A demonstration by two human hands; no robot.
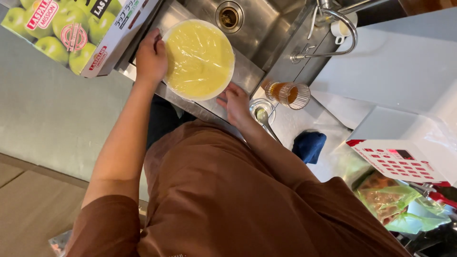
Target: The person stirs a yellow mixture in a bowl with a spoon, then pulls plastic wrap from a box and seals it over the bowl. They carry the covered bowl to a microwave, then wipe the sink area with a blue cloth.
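Cardboard box [71, 33] printed with green apples sits at the far left, on the edge of a steel sink [271, 28]. Just right of it, the person's left hand [151, 57] lies over the left rim of a round white bowl [199, 59]. Its fingers are curled down over the edge, so this grip is closed on the rim.

The bowl rests on the steel ledge at the sink's near side, below the drain hole [229, 16]. It holds a pale yellow liquid and is covered with clear plastic film [202, 52], which looks glossy and slightly wrinkled.

The right hand [234, 101] is at the bowl's lower right edge. Its fingers are loosely spread and touch the rim without clasping it.

The hands appear to be pressing the film down around the rim. To do this well, the left hand would likely hold the bowl steady on the narrow ledge. The right would smooth the film outward and under the lip, keeping it taut so it does not sag into the liquid.

Further right on the white bench [400, 62] are a small glass dish with a spoon [262, 113] and a ribbed glass of amber liquid [287, 93]. A curved tap [340, 28] rises above them. A dark blue cloth [309, 145] comes next, then a white device with red buttons [395, 159]. Green plastic bags [404, 204] lie at the far right.
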